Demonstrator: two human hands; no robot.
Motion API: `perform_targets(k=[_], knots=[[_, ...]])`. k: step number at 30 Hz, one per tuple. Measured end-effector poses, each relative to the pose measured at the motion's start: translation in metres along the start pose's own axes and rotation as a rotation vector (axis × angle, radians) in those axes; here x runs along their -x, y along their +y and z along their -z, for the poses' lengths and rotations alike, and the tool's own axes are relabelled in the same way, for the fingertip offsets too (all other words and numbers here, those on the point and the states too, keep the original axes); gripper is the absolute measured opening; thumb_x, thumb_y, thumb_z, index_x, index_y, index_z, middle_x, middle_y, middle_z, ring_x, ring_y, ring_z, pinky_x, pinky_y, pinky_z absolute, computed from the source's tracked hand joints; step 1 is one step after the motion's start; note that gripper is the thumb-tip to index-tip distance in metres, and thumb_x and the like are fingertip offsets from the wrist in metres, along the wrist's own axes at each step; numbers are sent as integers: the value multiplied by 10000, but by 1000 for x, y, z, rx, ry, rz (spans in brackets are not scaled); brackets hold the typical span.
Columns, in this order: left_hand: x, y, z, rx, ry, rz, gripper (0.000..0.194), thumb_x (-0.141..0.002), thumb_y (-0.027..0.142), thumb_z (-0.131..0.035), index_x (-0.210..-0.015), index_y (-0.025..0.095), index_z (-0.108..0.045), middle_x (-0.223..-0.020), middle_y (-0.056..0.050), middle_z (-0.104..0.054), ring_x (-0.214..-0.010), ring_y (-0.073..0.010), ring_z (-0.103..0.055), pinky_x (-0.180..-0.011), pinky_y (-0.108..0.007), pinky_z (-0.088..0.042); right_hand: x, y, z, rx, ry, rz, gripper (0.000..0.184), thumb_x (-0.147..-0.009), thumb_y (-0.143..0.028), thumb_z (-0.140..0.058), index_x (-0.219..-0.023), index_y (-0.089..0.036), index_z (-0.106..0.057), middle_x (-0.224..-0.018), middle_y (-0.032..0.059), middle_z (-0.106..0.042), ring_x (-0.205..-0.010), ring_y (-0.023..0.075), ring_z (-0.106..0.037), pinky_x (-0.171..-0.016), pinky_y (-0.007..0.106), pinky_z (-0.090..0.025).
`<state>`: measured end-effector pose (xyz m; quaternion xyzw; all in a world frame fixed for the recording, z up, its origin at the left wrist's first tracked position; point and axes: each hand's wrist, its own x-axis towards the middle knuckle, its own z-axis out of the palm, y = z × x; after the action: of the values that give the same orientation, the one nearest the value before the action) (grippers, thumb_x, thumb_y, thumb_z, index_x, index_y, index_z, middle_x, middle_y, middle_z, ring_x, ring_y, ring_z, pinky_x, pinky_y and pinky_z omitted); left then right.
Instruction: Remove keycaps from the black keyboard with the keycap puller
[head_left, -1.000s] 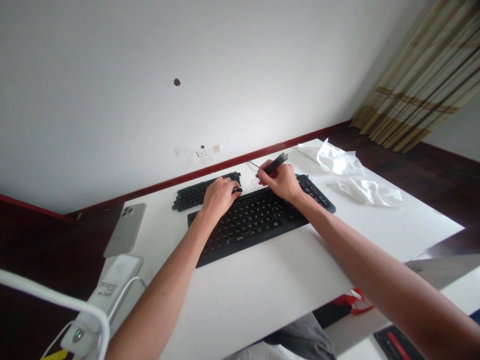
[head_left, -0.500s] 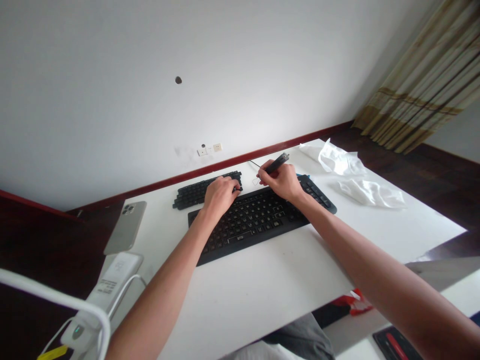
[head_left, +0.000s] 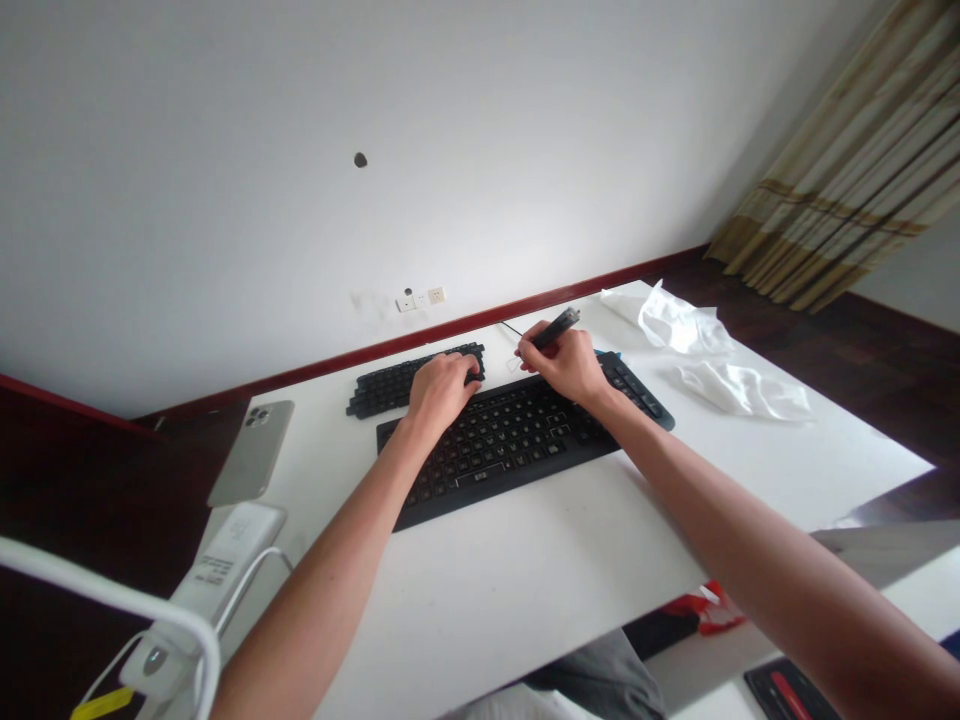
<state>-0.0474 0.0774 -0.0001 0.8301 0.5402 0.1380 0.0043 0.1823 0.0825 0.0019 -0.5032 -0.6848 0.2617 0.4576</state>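
Pinching a likely light, stiff, black pen-shaped tool [head_left: 556,327] low, the right hand [head_left: 574,365] overhangs a black plastic keyboard [head_left: 517,440]; left hand [head_left: 442,385] curled, hold unclear.

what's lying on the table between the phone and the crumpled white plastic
In the head view, the black keyboard, with a block of black keys beyond its left part; the left hand and right hand are over this stretch too.

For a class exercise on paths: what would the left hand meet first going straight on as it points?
The left hand would probably meet the black keycaps just beyond it, though depth is unclear.
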Motion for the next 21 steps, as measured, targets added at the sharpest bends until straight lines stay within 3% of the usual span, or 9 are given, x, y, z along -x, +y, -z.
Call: perform_targets(k=[15,21], knots=[[0,-2,-1,6,25,6,199,-913,241,-807,-1078,246,-696,-1046,-26,-763,-974,-246,-712,-820,-352,-536,-2,0,4,-8,26,31,142,-922,-303,-674,-860,-183,-719,-714,46,-789,-684,229,-800,-659,266,-627],[5,28,10,73,61,-72,153,-978,305,-737,-1096,212,-707,-1052,-40,-737,-978,-226,-680,-847,-348,-536,-9,9,15,30,144,18,182,-931,-345,-675,-866,-185,-733,-751,62,-806,-702,243,-808,-673,281,-629]])
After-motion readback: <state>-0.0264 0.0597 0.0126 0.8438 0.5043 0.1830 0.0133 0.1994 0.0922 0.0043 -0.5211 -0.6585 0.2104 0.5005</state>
